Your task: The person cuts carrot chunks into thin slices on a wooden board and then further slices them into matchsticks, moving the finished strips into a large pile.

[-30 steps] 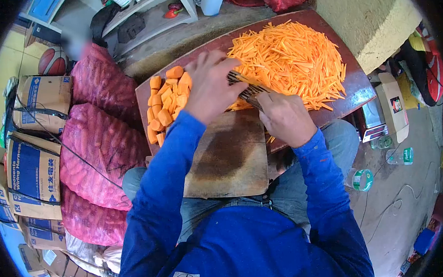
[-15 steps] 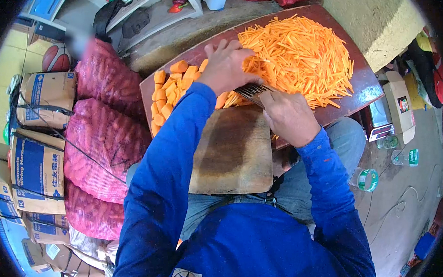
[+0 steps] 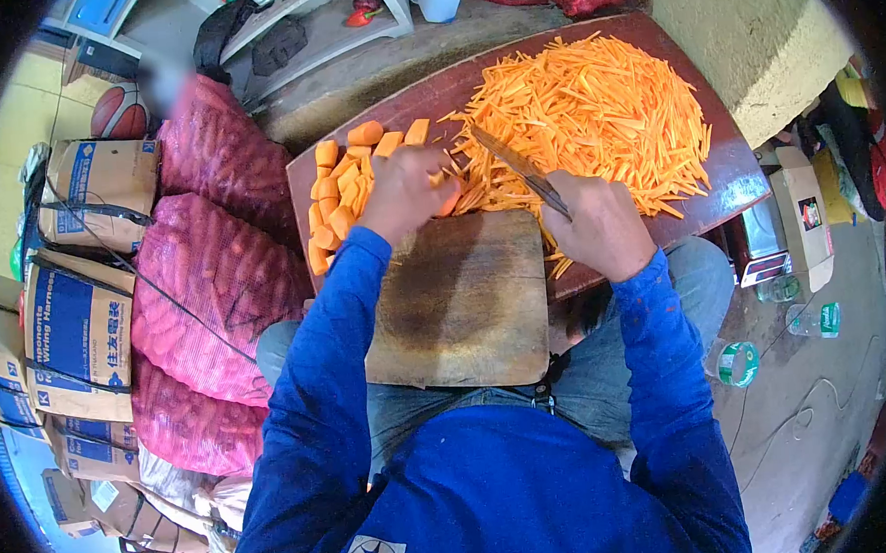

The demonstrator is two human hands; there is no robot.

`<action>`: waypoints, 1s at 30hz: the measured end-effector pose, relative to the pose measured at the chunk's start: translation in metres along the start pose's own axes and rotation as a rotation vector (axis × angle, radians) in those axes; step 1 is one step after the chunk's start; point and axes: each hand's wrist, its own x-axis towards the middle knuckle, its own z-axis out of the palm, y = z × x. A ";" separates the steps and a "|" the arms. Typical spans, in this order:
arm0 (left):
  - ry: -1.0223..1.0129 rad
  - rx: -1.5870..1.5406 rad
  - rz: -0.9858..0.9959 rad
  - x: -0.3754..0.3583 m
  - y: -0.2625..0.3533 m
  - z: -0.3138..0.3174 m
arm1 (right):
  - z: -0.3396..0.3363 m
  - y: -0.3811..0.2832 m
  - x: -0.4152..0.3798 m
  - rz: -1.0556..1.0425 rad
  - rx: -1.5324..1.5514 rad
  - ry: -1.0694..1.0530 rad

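My right hand point(image 3: 601, 223) grips a knife point(image 3: 519, 164) by its handle, the dark blade slanting up and left over the edge of a big heap of carrot strips point(image 3: 595, 118). My left hand point(image 3: 405, 190), a little blurred, has its fingers curled around a carrot piece point(image 3: 447, 196) at the far edge of the wooden cutting board point(image 3: 455, 306). Peeled carrot chunks point(image 3: 340, 194) lie to the left of that hand on the reddish table point(image 3: 728, 176). The board spans my lap and the table's near side, bare with a dark worn patch.
Pink mesh sacks of carrots point(image 3: 211, 254) stand at the left beside stacked cardboard boxes point(image 3: 75, 336). A concrete block point(image 3: 752, 50) borders the table at the far right. Plastic bottles point(image 3: 736, 363) lie on the floor at right. A shelf point(image 3: 320, 28) stands behind.
My left hand has moved left and nearer, from beside the blade to the carrot piece. The knife has swung so its tip points up and left over the strips.
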 end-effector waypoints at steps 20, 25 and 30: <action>0.173 -0.055 -0.143 -0.118 0.012 -0.019 | -0.002 -0.019 -0.001 -0.076 0.043 -0.098; 0.124 -0.079 -0.172 -0.161 0.033 -0.024 | -0.006 -0.042 -0.001 0.001 0.264 -0.284; 0.093 -0.025 -0.008 -0.170 0.033 -0.037 | 0.011 -0.055 -0.004 0.006 0.635 -0.540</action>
